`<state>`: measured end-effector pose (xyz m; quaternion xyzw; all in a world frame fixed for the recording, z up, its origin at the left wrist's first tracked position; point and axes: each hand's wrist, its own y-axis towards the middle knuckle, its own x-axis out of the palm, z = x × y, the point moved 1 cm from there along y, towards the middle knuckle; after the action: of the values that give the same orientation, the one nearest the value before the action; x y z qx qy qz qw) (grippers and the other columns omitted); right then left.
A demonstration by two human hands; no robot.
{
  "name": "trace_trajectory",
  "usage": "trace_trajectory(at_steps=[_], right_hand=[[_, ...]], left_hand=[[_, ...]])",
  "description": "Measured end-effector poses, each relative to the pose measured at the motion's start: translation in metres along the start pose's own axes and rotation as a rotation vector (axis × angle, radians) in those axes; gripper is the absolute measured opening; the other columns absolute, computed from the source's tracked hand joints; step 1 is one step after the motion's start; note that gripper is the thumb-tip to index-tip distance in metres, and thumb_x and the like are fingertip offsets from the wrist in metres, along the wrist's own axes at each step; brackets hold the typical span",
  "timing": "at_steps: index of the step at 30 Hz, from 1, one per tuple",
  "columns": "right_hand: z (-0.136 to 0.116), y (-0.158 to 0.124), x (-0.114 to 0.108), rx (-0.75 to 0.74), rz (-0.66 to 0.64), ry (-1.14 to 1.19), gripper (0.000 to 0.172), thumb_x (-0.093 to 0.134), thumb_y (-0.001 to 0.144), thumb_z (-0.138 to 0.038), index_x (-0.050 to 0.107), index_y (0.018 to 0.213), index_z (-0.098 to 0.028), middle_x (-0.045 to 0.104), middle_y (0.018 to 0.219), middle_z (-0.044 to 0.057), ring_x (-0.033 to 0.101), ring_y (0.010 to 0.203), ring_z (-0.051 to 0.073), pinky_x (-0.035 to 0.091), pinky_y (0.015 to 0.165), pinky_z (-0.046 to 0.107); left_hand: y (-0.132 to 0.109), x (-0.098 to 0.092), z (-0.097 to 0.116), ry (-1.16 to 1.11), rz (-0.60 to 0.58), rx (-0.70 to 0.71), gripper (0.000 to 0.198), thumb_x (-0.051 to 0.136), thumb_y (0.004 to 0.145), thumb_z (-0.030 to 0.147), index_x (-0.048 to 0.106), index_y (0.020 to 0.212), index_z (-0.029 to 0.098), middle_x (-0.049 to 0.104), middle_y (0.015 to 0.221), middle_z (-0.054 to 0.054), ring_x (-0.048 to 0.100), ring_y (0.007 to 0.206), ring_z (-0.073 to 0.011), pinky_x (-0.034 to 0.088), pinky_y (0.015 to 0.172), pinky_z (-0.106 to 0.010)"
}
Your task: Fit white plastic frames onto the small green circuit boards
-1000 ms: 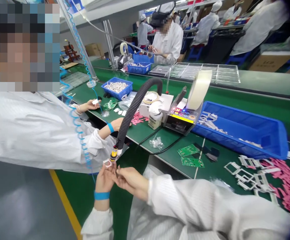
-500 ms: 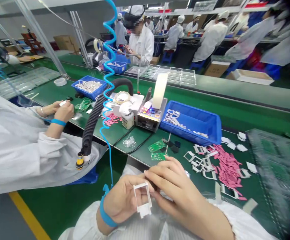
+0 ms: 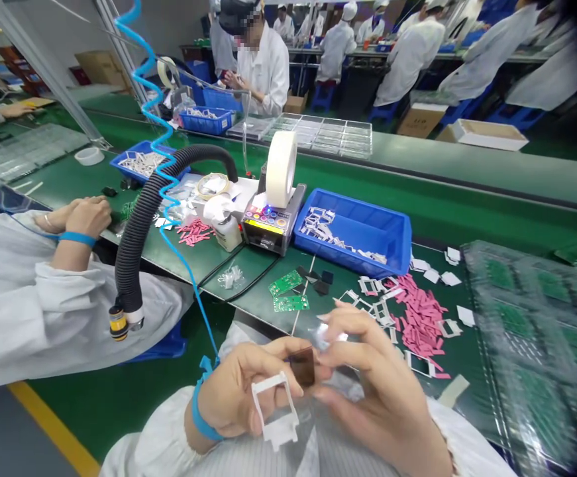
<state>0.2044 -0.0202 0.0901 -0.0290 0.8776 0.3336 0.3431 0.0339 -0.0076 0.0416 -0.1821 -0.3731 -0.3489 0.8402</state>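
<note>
Open air lies between the left hand (image 3: pixel 243 397) and the black corrugated hose (image 3: pixel 134 232), crossed by a coiled blue air tube (image 3: pixel 193 291). Ahead of the right hand (image 3: pixel 372 391), pink strips (image 3: pixel 420 318) and white plastic frames (image 3: pixel 375 298) crowd the green bench (image 3: pixel 218 265).

Tray: blue plastic bin (image 3: pixel 352 232) of white frames
Loose parts: pink strips (image 3: pixel 420 318), green circuit boards (image 3: pixel 288 295)
Machine: tape dispenser (image 3: pixel 272 228) with white roll
Surface: green worktop (image 3: pixel 328 324)
Overhead: black corrugated hose (image 3: pixel 139 218)
</note>
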Motion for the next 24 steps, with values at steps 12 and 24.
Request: trace_trajectory(at_steps=[12, 24], right_hand=[[0.017, -0.011, -0.002, 0.086, 0.071, -0.134, 0.011, 0.051, 0.084, -0.012, 0.052, 0.083, -0.022, 0.051, 0.075, 0.001, 0.051, 0.079, 0.018, 0.033, 0.094, 0.049], [0.038, -0.021, 0.005, 0.016, 0.059, -0.162, 0.008, 0.051, 0.084, -0.016, 0.053, 0.082, -0.023, 0.055, 0.075, 0.001, 0.052, 0.076, 0.020, 0.030, 0.089, 0.043]], left_hand=[[0.012, 0.011, 0.001, 0.295, -0.030, 0.079, 0.033, 0.079, 0.061, 0.033, 0.074, 0.093, 0.027, 0.048, 0.124, -0.010, 0.050, 0.118, -0.0308, 0.034, 0.103, -0.043], [0.021, -0.002, -0.010, 0.278, -0.010, 0.044, 0.041, 0.085, 0.049, 0.032, 0.076, 0.088, 0.025, 0.049, 0.118, -0.010, 0.052, 0.111, -0.0295, 0.035, 0.102, -0.044]])
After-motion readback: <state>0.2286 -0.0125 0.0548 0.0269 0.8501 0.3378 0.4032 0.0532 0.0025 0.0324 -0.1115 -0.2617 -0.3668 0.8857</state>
